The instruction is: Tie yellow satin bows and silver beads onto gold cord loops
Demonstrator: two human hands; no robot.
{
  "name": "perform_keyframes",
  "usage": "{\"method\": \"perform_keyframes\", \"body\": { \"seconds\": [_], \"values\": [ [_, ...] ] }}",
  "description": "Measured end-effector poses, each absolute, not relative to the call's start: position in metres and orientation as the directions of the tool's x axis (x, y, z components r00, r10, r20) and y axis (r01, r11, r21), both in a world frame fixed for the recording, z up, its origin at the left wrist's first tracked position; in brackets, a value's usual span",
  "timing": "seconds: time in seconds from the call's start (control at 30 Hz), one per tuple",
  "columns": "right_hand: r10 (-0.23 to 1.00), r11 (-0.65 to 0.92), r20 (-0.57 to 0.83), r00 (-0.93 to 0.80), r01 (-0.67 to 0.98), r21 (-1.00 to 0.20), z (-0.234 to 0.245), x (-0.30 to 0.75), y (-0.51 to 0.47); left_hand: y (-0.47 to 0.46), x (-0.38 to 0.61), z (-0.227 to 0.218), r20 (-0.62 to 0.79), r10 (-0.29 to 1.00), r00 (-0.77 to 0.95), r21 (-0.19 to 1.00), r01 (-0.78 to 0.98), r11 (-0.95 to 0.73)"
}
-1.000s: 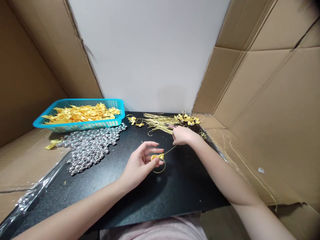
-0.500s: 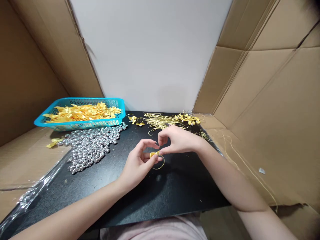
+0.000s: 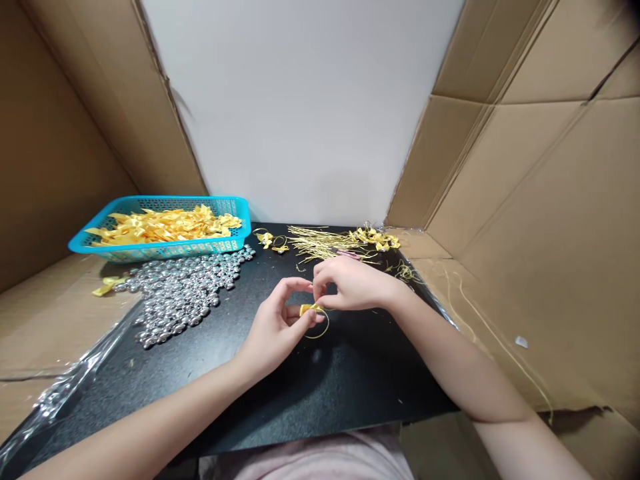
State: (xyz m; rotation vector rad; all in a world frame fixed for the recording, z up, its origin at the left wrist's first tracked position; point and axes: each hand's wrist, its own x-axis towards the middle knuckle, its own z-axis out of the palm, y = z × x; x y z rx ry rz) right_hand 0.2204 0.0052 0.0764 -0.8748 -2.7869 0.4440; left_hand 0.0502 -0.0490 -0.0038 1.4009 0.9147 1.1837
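Observation:
My left hand (image 3: 280, 320) is closed over the middle of the black table, pinching a small yellow ribbon bow (image 3: 304, 310) between thumb and fingers. From the bow hangs a loop of thin gold cord (image 3: 328, 328), curving below the fingertips. My right hand (image 3: 350, 283) comes in from the right, its thumb and bent fingers closed together at the bow's right end. They seem to pinch the cord there, though the fingers partly hide it.
A blue basket (image 3: 245, 223) full of yellow bows stands at the back left. Silver beads (image 3: 185, 290) lie spread before it. Cut gold cords (image 3: 320, 241), finished bow loops (image 3: 375, 238) and a pink tool (image 3: 349, 254) are at the back. Cardboard walls (image 3: 545, 200) flank the table.
My right hand has lowered slightly and moved left, its fingertips closing in at the bow. That uncovered the pink tool behind it. My left hand has stayed in place.

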Motion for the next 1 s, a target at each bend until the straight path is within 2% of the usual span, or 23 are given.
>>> {"method": "perform_keyframes", "body": {
  "seconds": [0.47, 0.7, 0.9, 1.0],
  "values": [
    [0.675, 0.649, 0.047, -0.736, 0.563, -0.513, 0.0779, 0.2186, 0.0048, -0.0432, 0.0481, -0.0011, 0.184, 0.975, 0.125, 0.980, -0.102, -0.172],
    [0.658, 0.672, 0.073, -0.750, 0.540, -0.506, 0.0736, 0.2188, 0.0080, -0.0432, 0.0493, 0.0004, 0.163, 0.981, 0.105, 0.981, -0.127, -0.149],
    [0.659, 0.579, -0.028, -0.752, 0.531, -0.619, 0.0702, 0.2170, 0.0107, -0.0434, 0.0478, -0.0013, 0.189, 0.977, 0.104, 0.980, -0.090, -0.180],
    [0.645, 0.558, -0.032, -0.764, 0.498, -0.663, 0.0694, 0.2169, 0.0112, -0.0427, 0.0472, -0.0004, 0.183, 0.976, 0.120, 0.981, -0.093, -0.172]
  ]
}}
